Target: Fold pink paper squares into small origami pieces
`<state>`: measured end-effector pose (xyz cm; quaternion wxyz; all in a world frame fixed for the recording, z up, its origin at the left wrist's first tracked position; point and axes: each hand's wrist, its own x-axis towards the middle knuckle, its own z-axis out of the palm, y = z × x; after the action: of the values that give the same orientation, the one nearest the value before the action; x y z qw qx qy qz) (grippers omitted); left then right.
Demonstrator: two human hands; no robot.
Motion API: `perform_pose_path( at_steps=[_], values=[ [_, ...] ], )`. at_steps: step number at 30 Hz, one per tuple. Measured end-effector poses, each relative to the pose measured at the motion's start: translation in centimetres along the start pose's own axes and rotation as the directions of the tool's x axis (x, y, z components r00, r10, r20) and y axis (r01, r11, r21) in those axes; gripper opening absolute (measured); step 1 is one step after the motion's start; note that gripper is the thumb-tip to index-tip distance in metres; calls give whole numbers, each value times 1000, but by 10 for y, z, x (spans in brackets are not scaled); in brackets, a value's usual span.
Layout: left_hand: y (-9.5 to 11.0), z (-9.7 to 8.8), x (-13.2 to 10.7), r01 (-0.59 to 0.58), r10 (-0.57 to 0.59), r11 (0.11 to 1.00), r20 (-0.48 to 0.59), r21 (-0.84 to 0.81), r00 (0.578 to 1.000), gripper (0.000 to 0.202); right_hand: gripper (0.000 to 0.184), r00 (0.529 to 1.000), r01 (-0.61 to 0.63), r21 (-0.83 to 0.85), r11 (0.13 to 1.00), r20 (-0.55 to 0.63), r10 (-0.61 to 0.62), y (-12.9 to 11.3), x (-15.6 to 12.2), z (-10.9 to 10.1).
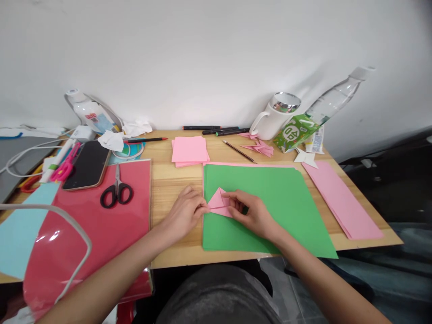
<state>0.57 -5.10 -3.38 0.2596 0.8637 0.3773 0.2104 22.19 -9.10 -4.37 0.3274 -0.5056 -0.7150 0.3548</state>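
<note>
A pink folded paper (218, 200), roughly triangular with a crease line across it, lies over the left part of the green paper sheets (270, 193). My left hand (187, 209) pinches its left corner between thumb and fingers. At the right side, my right hand (251, 211) has its thumb and curled fingers closed on the paper's edge. The fingers cover part of the right side, so the fold there is partly hidden.
Behind lie a stack of pink squares (189, 150), a pencil (239, 151) and folded pink pieces (259, 147). Black scissors (117, 191) rest on a red sheet (91, 229) at left. A white mug (275, 118), green carton (293, 133) and bottle (334, 100) stand back right; pink strips (342, 200) lie right.
</note>
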Motion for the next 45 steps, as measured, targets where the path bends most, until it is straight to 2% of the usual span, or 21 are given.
perform_pose_path(
  at_steps=[4, 6, 10, 14, 24, 27, 30, 33, 36, 40, 45],
  values=[
    [9, 0, 1, 35, -43, 989, 48, 144, 998, 16, 28, 1000, -6, 7, 1000, 5, 6, 0, 0, -1],
    [11, -1, 2, 62, -74, 986, 74, 156, 995, 17, 28, 1000, -10, 15, 1000, 5, 10, 0, 0, -1],
    [10, -3, 4, 91, -99, 993, 124, 71, 987, 19, 29, 999, -33, 32, 999, 7, 33, 1, 0, 0],
    [7, -2, 4, 111, -115, 993, 109, 41, 987, 17, 29, 999, -38, 29, 999, 11, 38, 1, 0, 0],
    [-3, -4, -4, 18, -15, 999, 64, -47, 998, 14, 28, 1000, -28, 20, 999, 12, 28, 3, -1, 0],
    [-6, -4, -5, -37, 38, 998, 20, -53, 999, 15, 29, 1000, -20, 26, 999, 8, 20, 3, -1, 2],
    [-3, -3, -6, -157, 157, 988, -28, -4, 987, 15, 30, 1000, -11, 12, 1000, -2, 11, 3, -2, 3],
    [2, 0, -6, -304, 306, 949, -16, 79, 952, 21, 32, 1000, -7, 3, 1000, -14, 7, 4, -2, 4],
    [4, 5, -8, -435, 438, 883, 20, 177, 899, 23, 34, 1000, -2, 10, 1000, -13, 2, 4, -2, 4],
    [2, 10, -11, -475, 481, 830, 57, 292, 875, 26, 33, 1000, 13, 10, 1000, -14, -13, 4, -2, 3],
    [0, 7, -11, -538, 521, 785, 142, 308, 842, 27, 33, 1000, 15, -6, 1000, -9, -15, 4, -2, 2]
  ],
)
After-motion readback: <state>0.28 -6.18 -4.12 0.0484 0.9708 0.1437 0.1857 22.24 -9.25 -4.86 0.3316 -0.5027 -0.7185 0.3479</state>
